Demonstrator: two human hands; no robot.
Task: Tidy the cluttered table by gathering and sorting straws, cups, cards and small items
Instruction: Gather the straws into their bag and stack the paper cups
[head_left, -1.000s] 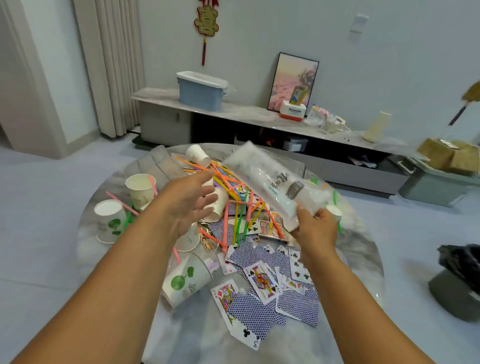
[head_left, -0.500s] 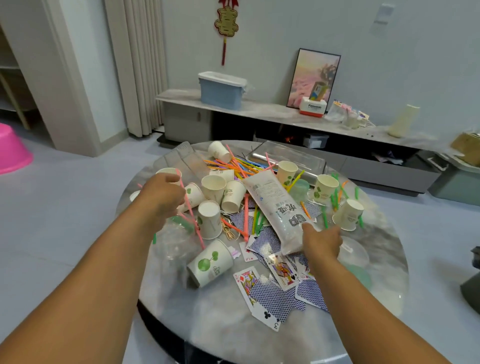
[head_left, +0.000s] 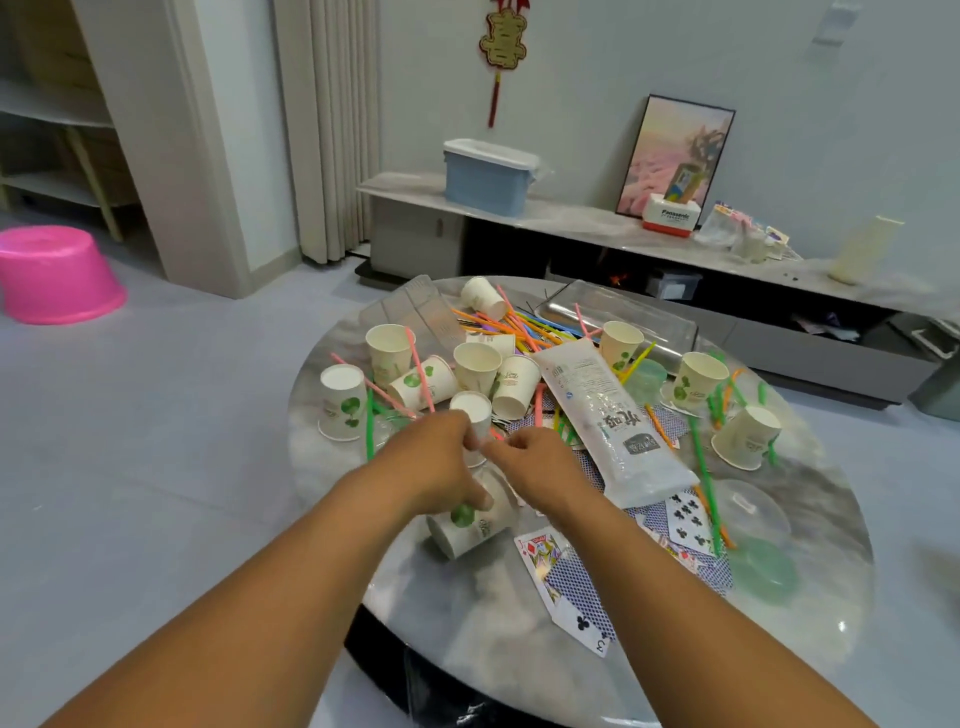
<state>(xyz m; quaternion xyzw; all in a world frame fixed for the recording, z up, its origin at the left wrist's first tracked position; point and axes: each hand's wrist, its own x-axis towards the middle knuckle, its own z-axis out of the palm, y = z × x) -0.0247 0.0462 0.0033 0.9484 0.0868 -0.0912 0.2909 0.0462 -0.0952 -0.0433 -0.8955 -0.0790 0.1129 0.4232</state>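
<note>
A round marbled table (head_left: 519, 654) stands in a grey-floored room, with a low cabinet (head_left: 597, 228) beyond the hands and a pink tub (head_left: 54, 273) far to their left. I count ten paper cups (head_left: 475, 364), one long plastic sleeve (head_left: 608, 426) just right of the right hand, many coloured straws (head_left: 519, 327) beyond both hands, and playing cards (head_left: 576, 587) below the right wrist. Half a second ago the right hand (head_left: 540, 467) gripped the sleeve; now that lies on the table, and the hands meet, the left hand (head_left: 436, 462) pinching a pink straw (head_left: 420, 369). Whether the curled right hand grips anything is unclear.
</note>
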